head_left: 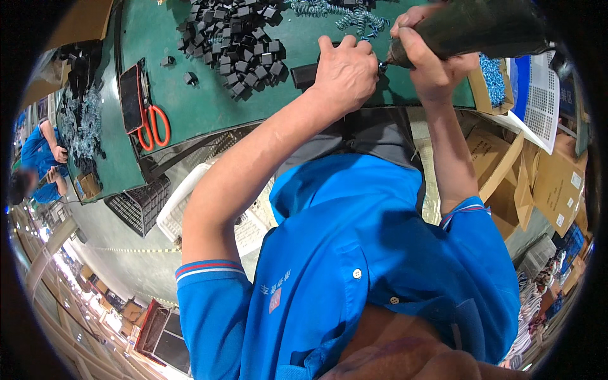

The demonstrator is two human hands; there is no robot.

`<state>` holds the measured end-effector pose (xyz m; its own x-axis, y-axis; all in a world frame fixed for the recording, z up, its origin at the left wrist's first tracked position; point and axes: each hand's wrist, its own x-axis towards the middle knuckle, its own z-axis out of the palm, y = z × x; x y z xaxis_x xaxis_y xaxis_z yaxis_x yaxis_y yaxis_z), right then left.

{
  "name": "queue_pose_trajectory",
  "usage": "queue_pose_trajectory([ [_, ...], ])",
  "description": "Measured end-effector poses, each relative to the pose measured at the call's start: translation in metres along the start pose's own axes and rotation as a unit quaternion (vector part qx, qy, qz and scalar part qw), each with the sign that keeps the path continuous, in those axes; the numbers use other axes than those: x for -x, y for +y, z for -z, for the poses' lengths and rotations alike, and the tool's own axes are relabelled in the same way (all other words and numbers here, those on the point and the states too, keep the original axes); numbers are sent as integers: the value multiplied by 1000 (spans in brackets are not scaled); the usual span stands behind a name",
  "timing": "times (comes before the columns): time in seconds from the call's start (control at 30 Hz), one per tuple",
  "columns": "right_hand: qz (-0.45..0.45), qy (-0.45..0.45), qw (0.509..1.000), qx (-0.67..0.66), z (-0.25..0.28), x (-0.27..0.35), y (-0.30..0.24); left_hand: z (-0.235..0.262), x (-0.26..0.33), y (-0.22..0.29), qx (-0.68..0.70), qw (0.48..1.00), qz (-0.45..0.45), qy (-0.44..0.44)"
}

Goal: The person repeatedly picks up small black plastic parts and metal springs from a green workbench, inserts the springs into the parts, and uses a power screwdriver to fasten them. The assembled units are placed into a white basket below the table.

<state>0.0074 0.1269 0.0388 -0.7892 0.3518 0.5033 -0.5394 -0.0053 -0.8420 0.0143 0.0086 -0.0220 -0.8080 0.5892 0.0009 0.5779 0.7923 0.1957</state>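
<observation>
Over the green work table (209,107), my left hand (347,75) is closed around a black rectangular block (306,76), one end of which sticks out past the hand. My right hand (432,63) grips a dark, thick-bodied power screwdriver (478,28). Its narrow nose points left, and its tip is close beside my left fingers. Exactly where the tip touches is hidden by the fingers. Beyond my left hand lies a heap of small black caps (244,47). Blue-green coiled strips of screws (361,20) are near both hands at the far side.
Orange-handled scissors (152,120) lie by a dark flat phone-like object (132,98) at the left. An open carton of blue screws (493,82) stands at the right edge. White crates (180,202) and cardboard boxes (500,171) are below. Another person (44,152) works at far left.
</observation>
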Motion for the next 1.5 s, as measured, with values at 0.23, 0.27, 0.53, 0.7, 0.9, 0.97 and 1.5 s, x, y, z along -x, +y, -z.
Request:
queue_pose_trajectory([
  [0.23, -185, -56, 967, -165, 19, 10, 18, 1, 4, 1, 17, 1000, 4, 2],
  [0.27, -186, -75, 966, -165, 20, 9, 19, 2, 4, 1, 16, 1000, 5, 2],
  [0.53, -108, -273, 948, -124, 45, -13, 14, 2, 7, 0, 17, 1000, -5, 20],
  [0.7, -231, -106, 962, 95, 88, -39, -29, -4, 9, 1, 28, 998, -4, 58],
  [0.9, -149, -175, 824, 518, 143, -9, 35, 20, 18, 8, 41, 994, -18, 103],
  [0.97, -144, -151, 846, 490, 145, -15, 17, 61, 44, 8, 53, 991, 7, 126],
  [1.5, -191, -161, 744, 620, 240, -49, 18, 95, 149, -109, -15, 965, 262, -14],
])
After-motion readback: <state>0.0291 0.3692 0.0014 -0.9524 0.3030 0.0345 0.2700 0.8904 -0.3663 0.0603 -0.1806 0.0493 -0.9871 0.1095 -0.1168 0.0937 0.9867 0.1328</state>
